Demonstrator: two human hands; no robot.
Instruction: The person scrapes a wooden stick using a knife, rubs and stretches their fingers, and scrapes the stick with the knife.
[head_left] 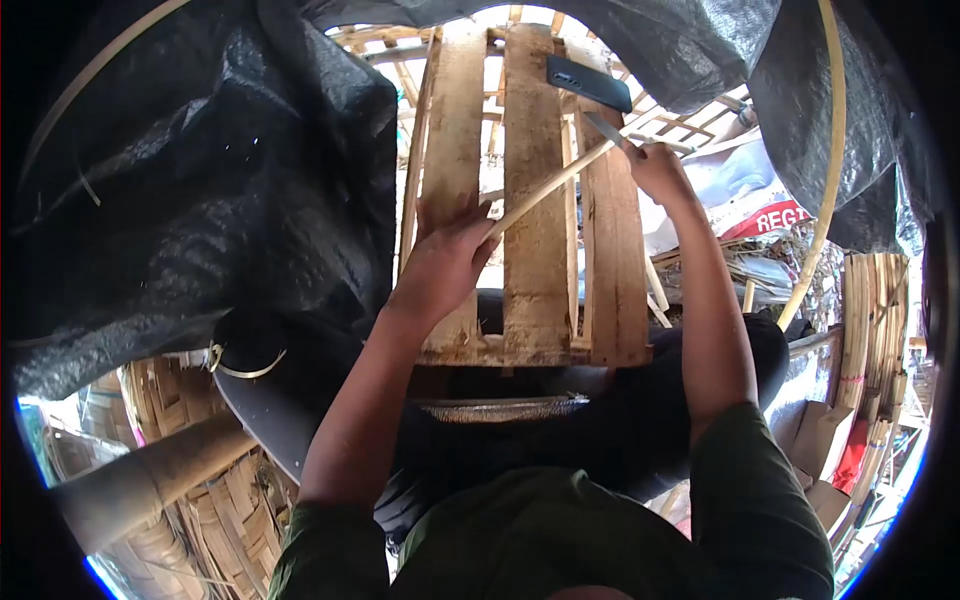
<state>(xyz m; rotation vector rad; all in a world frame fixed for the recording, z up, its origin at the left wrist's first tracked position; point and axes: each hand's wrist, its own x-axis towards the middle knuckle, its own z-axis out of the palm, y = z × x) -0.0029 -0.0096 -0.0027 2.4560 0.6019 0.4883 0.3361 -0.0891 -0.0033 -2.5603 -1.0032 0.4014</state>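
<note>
A pale bamboo strip [552, 184] slants up and to the right above a slatted wooden bench [532, 270]. Its lower end is in my left hand [452, 252], whose fingers are closed around it over the left and middle slats. My right hand [660, 176] grips a knife [606, 129], its handle mostly hidden by the fingers. The blade points up and left, close to the strip's upper part; whether the two touch, I cannot tell. A dark smartphone [588, 83] lies at the bench's far right end, just beyond the blade.
Black plastic sheeting [270, 180] hangs at the left, with more at the upper right. A long curved bamboo strip [832, 150] runs down the right side near a bundle of upright strips [873, 320]. A thick bamboo pole [150, 485] and woven matting [220, 520] are at lower left.
</note>
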